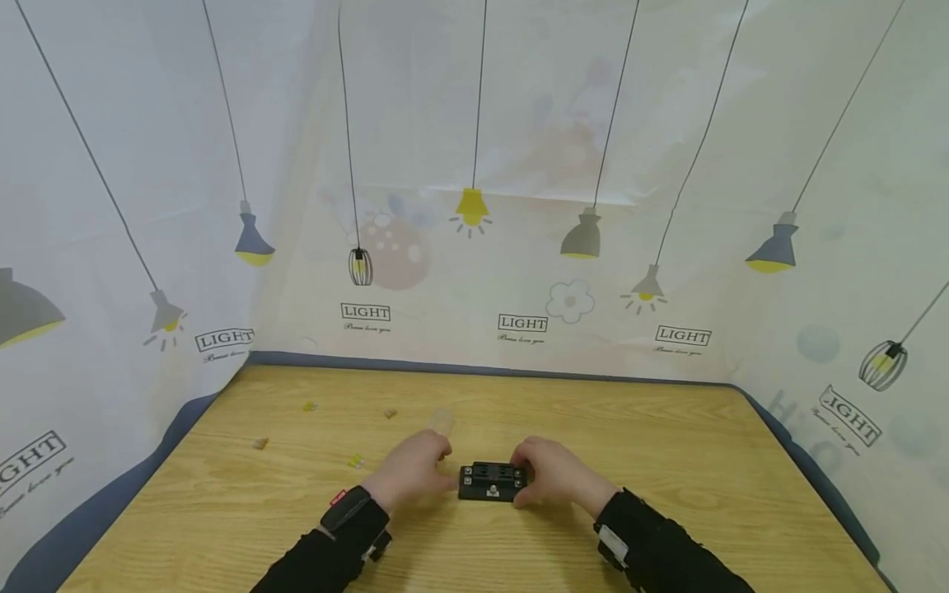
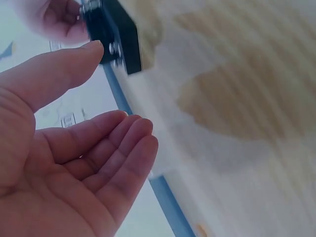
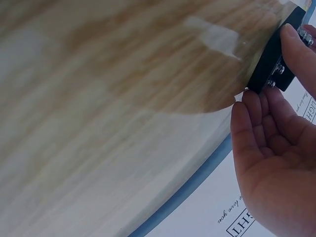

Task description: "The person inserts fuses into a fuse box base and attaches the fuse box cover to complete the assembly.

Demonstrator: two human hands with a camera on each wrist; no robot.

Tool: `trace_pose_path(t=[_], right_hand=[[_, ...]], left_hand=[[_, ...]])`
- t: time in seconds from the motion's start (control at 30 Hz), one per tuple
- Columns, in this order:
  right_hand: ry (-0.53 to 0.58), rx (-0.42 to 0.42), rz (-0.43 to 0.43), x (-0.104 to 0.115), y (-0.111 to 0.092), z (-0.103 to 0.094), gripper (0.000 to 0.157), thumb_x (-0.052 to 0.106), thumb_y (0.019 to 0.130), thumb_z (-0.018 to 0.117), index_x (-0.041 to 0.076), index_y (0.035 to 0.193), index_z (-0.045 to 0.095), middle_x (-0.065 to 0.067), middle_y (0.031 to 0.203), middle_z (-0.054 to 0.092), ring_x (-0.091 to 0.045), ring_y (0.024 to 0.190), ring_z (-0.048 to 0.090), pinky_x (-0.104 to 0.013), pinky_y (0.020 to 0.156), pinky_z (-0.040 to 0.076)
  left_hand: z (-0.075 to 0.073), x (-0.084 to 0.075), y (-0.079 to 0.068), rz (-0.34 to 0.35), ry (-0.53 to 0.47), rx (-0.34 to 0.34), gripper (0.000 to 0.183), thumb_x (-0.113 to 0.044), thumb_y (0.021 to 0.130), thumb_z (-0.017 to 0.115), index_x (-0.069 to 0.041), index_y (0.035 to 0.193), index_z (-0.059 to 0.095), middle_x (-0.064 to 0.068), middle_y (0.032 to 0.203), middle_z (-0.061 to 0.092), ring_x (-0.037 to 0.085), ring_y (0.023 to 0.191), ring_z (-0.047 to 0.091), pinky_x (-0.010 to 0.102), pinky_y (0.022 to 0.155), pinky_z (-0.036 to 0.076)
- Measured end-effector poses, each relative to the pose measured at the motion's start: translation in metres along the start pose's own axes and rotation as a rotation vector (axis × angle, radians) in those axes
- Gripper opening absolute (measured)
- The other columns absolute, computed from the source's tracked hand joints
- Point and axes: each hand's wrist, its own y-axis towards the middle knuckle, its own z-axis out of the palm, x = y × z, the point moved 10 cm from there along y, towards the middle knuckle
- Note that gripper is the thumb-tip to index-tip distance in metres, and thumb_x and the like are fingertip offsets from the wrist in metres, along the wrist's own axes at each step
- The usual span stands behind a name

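Note:
A black fuse block (image 1: 493,482) with metal screw terminals lies on the wooden table in front of me. My right hand (image 1: 552,473) grips its right end, thumb on the near side and fingers on the far side. In the right wrist view, that thumb and the fingertips meet the edges of the fuse block (image 3: 269,64). My left hand (image 1: 412,469) is beside the left end with its fingers loosely bent and nothing in the palm. Its thumb tip overlaps the block (image 2: 126,42) in the left wrist view.
Small yellow fuses (image 1: 356,461) and brownish ones (image 1: 260,443) lie scattered on the left of the table (image 1: 704,478). A clear plastic piece (image 1: 442,420) is just beyond my left fingers. White sheeting printed with lamps (image 1: 445,329) encloses the back and sides.

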Motion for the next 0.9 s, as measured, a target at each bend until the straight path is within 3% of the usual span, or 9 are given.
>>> trace_pose_path(t=[0.1,0.4,0.6,0.77,0.9], right_hand=[[0.004,0.003,0.002,0.000,0.000,0.000,0.044,0.030,0.065,0.084,0.009,0.098,0.064,0.003,0.089,0.056,-0.010,0.077,0.050,-0.032,0.072,0.045],[-0.004,-0.007,0.000,-0.001,0.000,-0.001,0.044,0.031,0.065,0.084,0.010,0.098,0.064,0.004,0.088,0.055,-0.010,0.076,0.049,-0.032,0.072,0.045],[-0.002,-0.009,-0.007,0.000,-0.001,-0.002,0.043,0.031,0.065,0.084,0.010,0.097,0.064,0.004,0.088,0.055,-0.010,0.075,0.048,-0.032,0.071,0.044],[-0.004,-0.001,-0.009,-0.001,0.000,0.000,0.044,0.032,0.065,0.083,0.010,0.098,0.064,0.005,0.088,0.054,-0.009,0.075,0.048,-0.031,0.071,0.044],[0.006,0.003,-0.007,-0.002,0.001,0.000,0.043,0.032,0.065,0.083,0.010,0.098,0.064,0.005,0.088,0.054,-0.009,0.074,0.047,-0.031,0.070,0.044]], left_hand=[[-0.010,0.007,-0.003,-0.009,0.011,-0.032,0.034,-0.018,0.073,0.076,0.002,0.098,0.064,0.011,0.090,0.061,0.021,0.080,0.056,0.038,0.071,0.045],[-0.036,0.036,-0.011,-0.119,0.030,-0.091,0.033,-0.016,0.071,0.077,0.003,0.094,0.064,0.012,0.088,0.061,0.021,0.077,0.055,0.040,0.071,0.045],[-0.046,0.056,-0.017,-0.201,0.050,-0.094,0.032,-0.016,0.072,0.077,0.003,0.094,0.064,0.011,0.090,0.061,0.024,0.082,0.057,0.041,0.073,0.045],[-0.053,0.073,-0.022,-0.247,0.050,-0.096,0.022,-0.015,0.072,0.075,0.000,0.082,0.062,0.008,0.080,0.057,0.017,0.069,0.047,0.036,0.064,0.040],[-0.059,0.083,-0.028,-0.273,0.025,-0.102,0.022,-0.014,0.074,0.075,0.000,0.086,0.062,0.010,0.085,0.058,0.017,0.071,0.048,0.038,0.068,0.042]])
